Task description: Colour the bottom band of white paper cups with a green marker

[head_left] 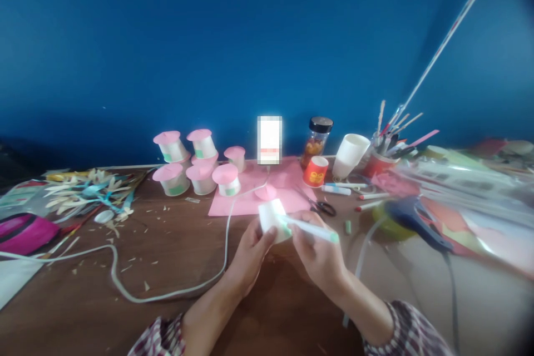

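My left hand (pixel 252 250) grips a small white paper cup (pixel 270 218), tilted over the table's front half. In my right hand (pixel 319 256) is a marker (pixel 312 228) with a pale green end, its other end against the cup by a green patch. Some of the cup is hidden by my fingers. Just behind the cup, a pink paper cone (pixel 266 192) rests on a pink sheet (pixel 221 206). A short green cap (pixel 348 227) lies to the right of my right hand.
Several white cups with pink tops (pixel 171 181) stand at the back left. Scissors (pixel 324 208), a red cup (pixel 316 172), a dark-lidded jar (pixel 315 144) and a white cup (pixel 351 153) are at the back right. A white cable (pixel 167 295) crosses the left; a glue gun (pixel 417 222) lies right.
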